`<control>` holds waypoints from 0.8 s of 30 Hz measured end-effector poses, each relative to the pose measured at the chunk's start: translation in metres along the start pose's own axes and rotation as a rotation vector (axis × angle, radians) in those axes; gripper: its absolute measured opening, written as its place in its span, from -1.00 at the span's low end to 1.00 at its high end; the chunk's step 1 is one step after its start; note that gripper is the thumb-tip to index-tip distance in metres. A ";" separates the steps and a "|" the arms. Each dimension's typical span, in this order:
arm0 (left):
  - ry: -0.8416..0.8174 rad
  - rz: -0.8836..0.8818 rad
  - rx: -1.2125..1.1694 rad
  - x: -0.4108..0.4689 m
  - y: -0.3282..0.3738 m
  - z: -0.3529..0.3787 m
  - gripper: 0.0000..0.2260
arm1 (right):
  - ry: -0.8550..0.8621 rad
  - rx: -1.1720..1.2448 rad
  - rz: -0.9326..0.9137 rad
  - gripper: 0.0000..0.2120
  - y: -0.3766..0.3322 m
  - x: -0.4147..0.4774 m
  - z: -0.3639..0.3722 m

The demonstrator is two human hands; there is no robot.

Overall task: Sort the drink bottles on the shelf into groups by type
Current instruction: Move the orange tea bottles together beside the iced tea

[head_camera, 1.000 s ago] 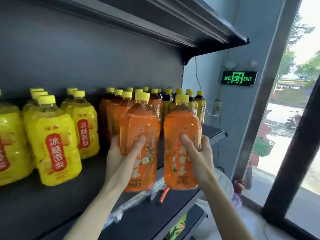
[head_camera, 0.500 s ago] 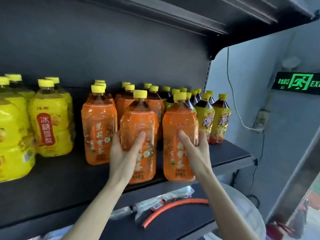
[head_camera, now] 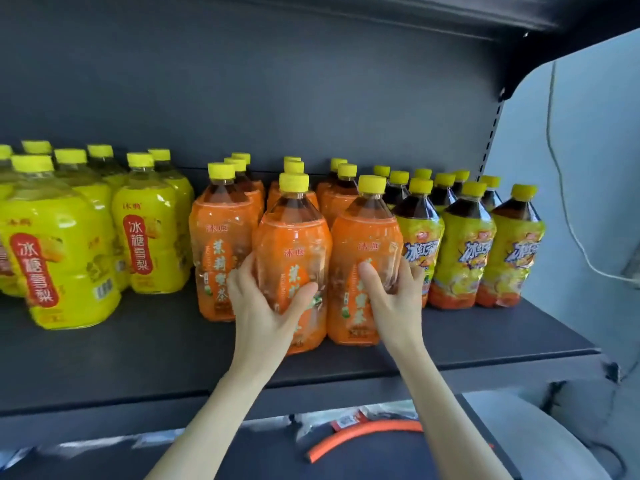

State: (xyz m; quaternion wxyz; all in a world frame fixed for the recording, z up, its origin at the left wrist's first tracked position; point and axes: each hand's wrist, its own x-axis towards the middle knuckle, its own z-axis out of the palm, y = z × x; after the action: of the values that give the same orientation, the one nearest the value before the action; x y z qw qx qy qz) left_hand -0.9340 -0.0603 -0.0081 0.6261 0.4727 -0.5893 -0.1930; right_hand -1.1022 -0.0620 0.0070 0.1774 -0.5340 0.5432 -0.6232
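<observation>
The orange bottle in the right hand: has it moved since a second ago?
Yes. The orange bottle in the right hand has gone from over the shelf's front edge back onto it, beside the iced-tea bottles.

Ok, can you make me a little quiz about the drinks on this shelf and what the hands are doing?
1. True or false: each hand, the left hand and the right hand, grips an orange-label bottle.
2. Which group stands furthest right on the shelf? A) yellow pear-drink bottles B) orange-label tea bottles C) dark iced-tea bottles
3. What colour are all the caps?

Key: 1 true; 2 C; 3 yellow.
</observation>
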 end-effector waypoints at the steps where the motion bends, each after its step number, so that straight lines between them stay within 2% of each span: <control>1: 0.020 0.025 0.075 -0.004 0.000 0.000 -0.15 | -0.005 -0.014 -0.014 -0.32 0.002 -0.002 -0.001; 4: 0.025 0.046 0.214 -0.016 0.000 -0.002 -0.11 | -0.056 -0.009 -0.076 -0.29 0.013 -0.014 -0.007; 7: 0.026 -0.020 0.149 -0.024 0.005 -0.005 -0.20 | -0.120 -0.018 -0.083 -0.31 0.018 -0.022 -0.013; 10: 0.026 -0.050 0.134 -0.025 0.009 -0.002 -0.35 | -0.087 -0.155 -0.138 -0.32 0.018 -0.019 -0.016; 18: 0.103 -0.012 0.456 -0.016 0.005 0.006 -0.34 | -0.070 -0.372 -0.143 -0.26 0.017 -0.008 -0.012; 24: 0.116 -0.020 0.466 -0.001 0.004 0.005 -0.42 | -0.062 -0.440 -0.125 -0.34 0.014 -0.002 -0.006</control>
State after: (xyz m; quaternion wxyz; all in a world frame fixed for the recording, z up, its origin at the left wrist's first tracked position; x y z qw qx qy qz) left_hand -0.9405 -0.0593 -0.0061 0.5311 0.6203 -0.5763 -0.0304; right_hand -1.1114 -0.0621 -0.0054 0.0343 -0.6114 0.6262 -0.4827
